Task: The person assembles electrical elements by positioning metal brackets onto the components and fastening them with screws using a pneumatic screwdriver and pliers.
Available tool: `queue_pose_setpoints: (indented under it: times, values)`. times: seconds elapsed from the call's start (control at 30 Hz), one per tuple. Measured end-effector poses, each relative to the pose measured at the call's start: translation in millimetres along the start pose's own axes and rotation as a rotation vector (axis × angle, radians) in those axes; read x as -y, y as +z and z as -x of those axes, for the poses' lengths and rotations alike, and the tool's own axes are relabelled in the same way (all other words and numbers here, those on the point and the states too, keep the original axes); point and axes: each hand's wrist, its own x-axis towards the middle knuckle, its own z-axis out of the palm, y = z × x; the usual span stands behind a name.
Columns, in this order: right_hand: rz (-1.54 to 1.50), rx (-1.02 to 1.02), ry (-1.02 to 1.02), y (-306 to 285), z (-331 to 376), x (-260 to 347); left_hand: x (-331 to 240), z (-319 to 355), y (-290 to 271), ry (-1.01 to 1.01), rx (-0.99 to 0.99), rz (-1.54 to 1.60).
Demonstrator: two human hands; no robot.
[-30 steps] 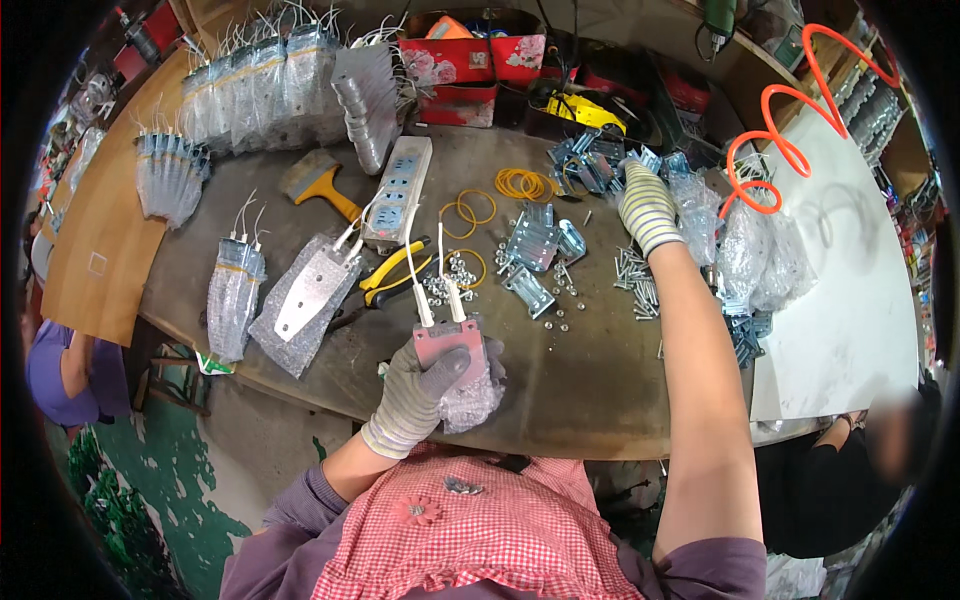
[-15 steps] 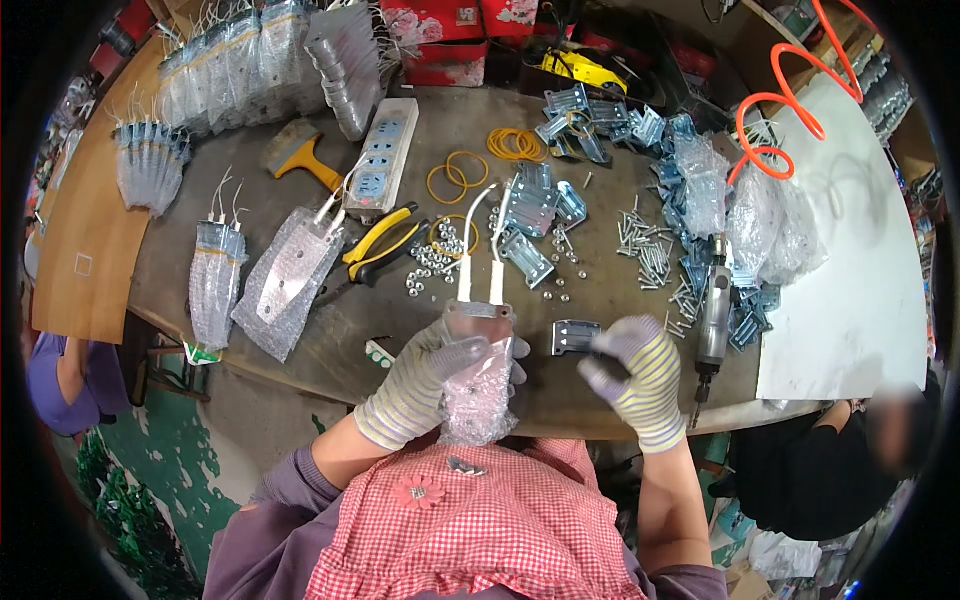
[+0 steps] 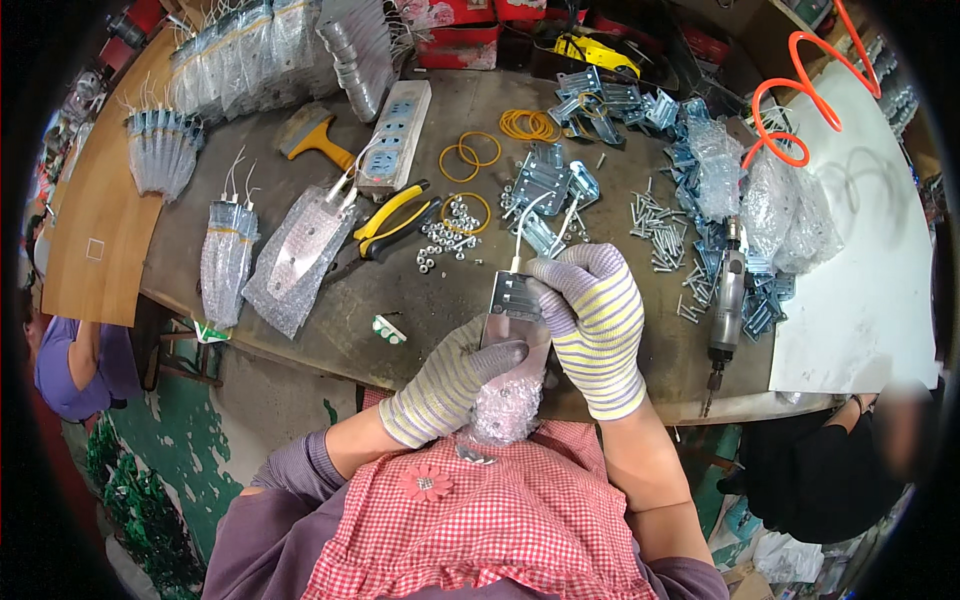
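Observation:
My left hand [image 3: 440,385], in a striped work glove, is closed round a flat metal plate in bubble wrap [image 3: 506,408], its thumb lying across the front. White wires [image 3: 519,235] rise from the plate's far end. A dark metal bracket [image 3: 507,292] with white markings lies over that end. My right hand [image 3: 598,325], gloved alike, pinches the bracket's right edge between thumb and fingers. Some of its fingertips are hidden behind the work. Beyond the hands, bluish metal brackets [image 3: 541,187] and a scatter of nuts [image 3: 447,240] lie on the table.
Pliers [image 3: 392,222], a power strip [image 3: 396,135], a scraper [image 3: 322,142] and rubber bands [image 3: 529,125] lie farther off. On the right are screws [image 3: 655,232], a power screwdriver [image 3: 727,300] and an orange coiled hose [image 3: 790,90]. Wrapped plates [image 3: 293,255] lie left. A person [image 3: 820,465] is at right.
My right hand has picked up the bracket from the table and brought it left onto the wired end of the wrapped plate. The view has shifted slightly.

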Motion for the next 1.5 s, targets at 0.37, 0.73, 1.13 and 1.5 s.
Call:
queue_pose_setpoints:
  times: [0.37,0.73,1.13,1.5]
  values:
    - [0.167,0.064,0.325,-53.5,-19.3,-74.4,6.4,-6.4,-11.6,-0.125,0.026,0.107]
    - [0.799,0.626,0.079,-26.1,-44.3,-122.4,1.9,-4.9,-13.6,-0.069,-0.004,0.074]
    - [-0.047,0.072,0.282,-29.6,-9.1,-58.5,8.2,-11.9,-22.6,-0.068,0.037,0.128]
    - [-1.109,0.152,0.828,-21.8,19.6,7.6,16.3,-11.8,-18.9,0.06,-0.046,-0.119]
